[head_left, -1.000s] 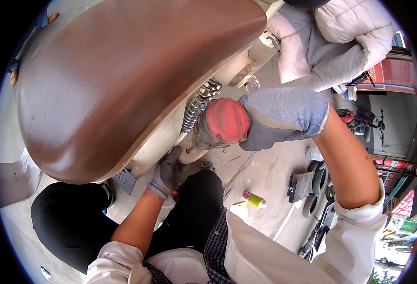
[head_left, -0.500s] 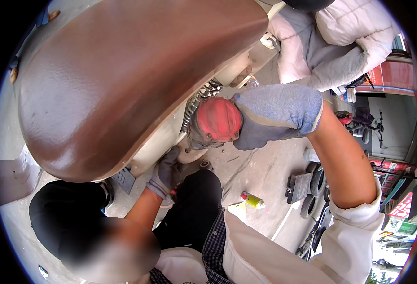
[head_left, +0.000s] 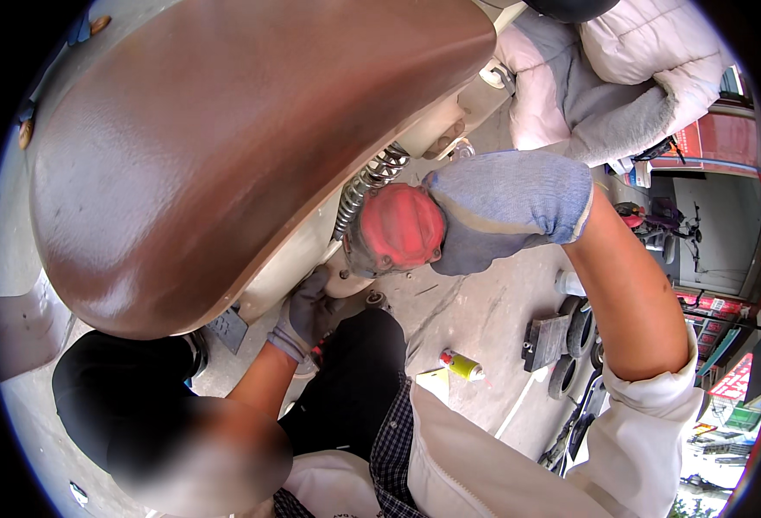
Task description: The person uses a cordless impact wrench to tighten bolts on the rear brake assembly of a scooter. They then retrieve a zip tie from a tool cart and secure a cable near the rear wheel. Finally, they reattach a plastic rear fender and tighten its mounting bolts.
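My right hand [head_left: 505, 203], in a blue-grey work glove, is closed around an impact wrench [head_left: 402, 226] with a round red back end. The wrench sits beside the coil spring shock absorber [head_left: 363, 186] of a cream scooter with a brown seat [head_left: 251, 147]. Its front end is hidden behind its own body. Low at the scooter's side, my gloved left hand [head_left: 304, 312] reaches in by a rounded cream part [head_left: 343, 281] under the body. Most of its fingers are in shadow or hidden, so their grip cannot be made out.
A yellow-green spray can [head_left: 461, 365] lies on the floor to the right. Farther right are a dark box-shaped thing [head_left: 546, 341] and several tires [head_left: 581, 328]. Beyond the scooter is a person in a pale padded jacket [head_left: 622, 86]. A black footrest [head_left: 227, 331] sticks out under the seat.
The impact wrench has shifted slightly right and down in my right hand, and more of the spring shows beside it. My left hand has stayed nearly in place.
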{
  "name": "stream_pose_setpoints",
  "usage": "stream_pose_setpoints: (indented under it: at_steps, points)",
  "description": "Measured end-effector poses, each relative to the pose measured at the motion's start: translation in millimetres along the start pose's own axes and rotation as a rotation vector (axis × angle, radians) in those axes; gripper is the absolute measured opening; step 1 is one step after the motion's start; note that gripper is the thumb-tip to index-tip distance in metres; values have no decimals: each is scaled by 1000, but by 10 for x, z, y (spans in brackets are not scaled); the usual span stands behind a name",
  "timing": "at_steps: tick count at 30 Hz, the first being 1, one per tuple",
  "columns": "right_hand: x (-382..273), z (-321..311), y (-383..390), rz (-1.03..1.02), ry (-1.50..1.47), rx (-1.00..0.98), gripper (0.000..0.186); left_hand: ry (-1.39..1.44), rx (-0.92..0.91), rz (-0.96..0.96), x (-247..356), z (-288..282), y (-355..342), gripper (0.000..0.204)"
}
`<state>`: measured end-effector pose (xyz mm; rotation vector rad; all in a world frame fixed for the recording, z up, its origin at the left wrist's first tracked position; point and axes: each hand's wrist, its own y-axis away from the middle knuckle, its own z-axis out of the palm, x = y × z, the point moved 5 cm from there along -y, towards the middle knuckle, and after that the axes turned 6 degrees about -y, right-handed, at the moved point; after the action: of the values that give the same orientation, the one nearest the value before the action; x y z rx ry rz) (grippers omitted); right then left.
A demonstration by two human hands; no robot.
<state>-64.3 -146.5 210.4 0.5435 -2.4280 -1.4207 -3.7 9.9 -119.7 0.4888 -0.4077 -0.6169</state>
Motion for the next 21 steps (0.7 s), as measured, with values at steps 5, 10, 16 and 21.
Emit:
stream_pose_setpoints:
  at_steps: [5, 10, 16, 21]
  points:
    - [58, 43, -56, 47, -42, -62, 20, -60, -38, 18, -46, -39, -56, 41]
    - [71, 36, -43, -39, -7, 36, 21, -73, -41, -6, -20, -30, -38, 42]
    - [100, 71, -94, -64, -27, 29, 19, -56, -10, -4, 12, -6, -12, 41]
    - [197, 127, -88, -217, 52, 117, 16, -71, -5, 9, 3, 34, -7, 37]
